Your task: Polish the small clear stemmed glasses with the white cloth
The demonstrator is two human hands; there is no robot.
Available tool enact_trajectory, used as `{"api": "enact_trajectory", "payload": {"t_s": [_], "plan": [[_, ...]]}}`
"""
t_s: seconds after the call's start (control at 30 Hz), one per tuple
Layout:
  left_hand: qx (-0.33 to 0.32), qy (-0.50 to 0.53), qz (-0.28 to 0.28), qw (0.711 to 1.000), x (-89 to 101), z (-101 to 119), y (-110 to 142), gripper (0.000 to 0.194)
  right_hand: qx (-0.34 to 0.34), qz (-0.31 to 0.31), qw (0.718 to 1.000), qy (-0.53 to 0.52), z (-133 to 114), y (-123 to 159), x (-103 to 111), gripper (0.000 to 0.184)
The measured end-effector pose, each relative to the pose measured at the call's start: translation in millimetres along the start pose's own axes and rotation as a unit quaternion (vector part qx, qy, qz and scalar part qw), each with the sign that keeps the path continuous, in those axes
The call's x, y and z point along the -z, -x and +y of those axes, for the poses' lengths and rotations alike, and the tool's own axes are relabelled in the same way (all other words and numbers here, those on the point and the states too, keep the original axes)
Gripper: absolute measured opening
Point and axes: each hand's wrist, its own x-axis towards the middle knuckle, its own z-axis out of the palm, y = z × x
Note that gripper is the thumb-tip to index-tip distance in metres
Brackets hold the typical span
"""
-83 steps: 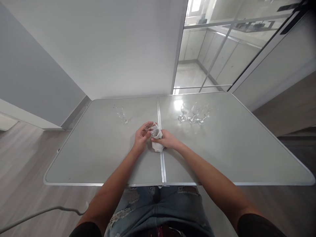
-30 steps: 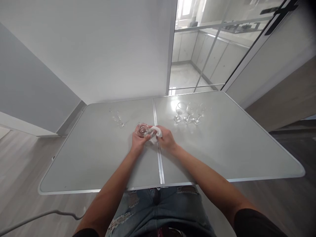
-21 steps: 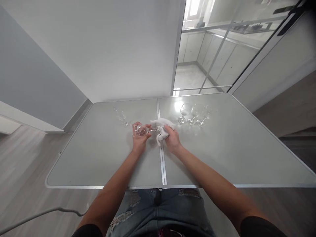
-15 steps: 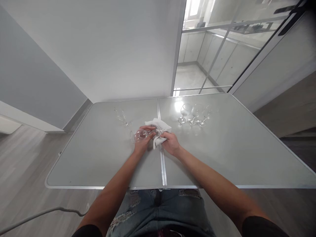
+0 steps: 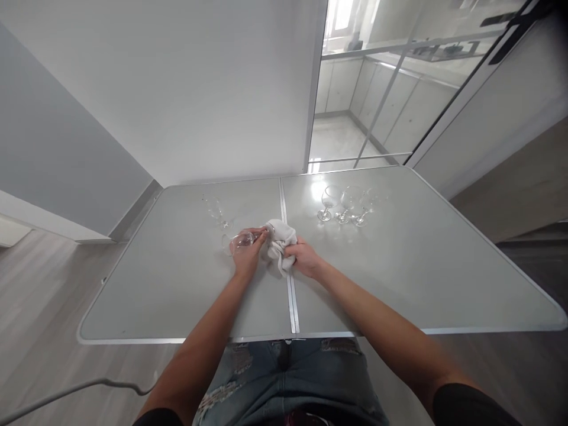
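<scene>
Grey table [image 5: 177, 296], three clear stemmed glasses [image 5: 342, 218] standing
Fingers clamped: left hand [image 5: 247, 255] on clear goblet [image 5: 242, 240], right hand [image 5: 306, 258] on white cloth [image 5: 279, 236].

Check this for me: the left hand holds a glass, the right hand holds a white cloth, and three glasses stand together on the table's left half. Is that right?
Not quite: the three glasses stand together on the right half of the table, as the head view shows. The left hand does hold a glass, and the right hand a white cloth.
</scene>
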Motion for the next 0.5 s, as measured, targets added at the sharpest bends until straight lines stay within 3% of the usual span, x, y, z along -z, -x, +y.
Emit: {"api": "enact_trajectory", "payload": {"t_s": [0.1,0.2,0.37,0.5], "plan": [[0.006,0.009,-0.006,1.0,0.5,0.2,-0.3,0.022,0.016,-0.005,1.0,-0.007,-0.8,0.4,2.5,0.031],[0.01,0.015,-0.011,1.0,0.5,1.3,0.3,0.022,-0.024,-0.018,0.999,0.015,-1.9,0.9,2.6,0.03],[0.016,0.011,-0.01,1.0,-0.6,1.8,-0.4,0.024,0.009,-0.011,1.0,-0.001,-4.9,1.6,0.5,0.033],[-0.007,0.009,0.026,1.0,1.2,-0.2,-7.1,0.027,-0.005,-0.011,1.0,0.027,-8.3,-2.0,5.9,0.028]]}}
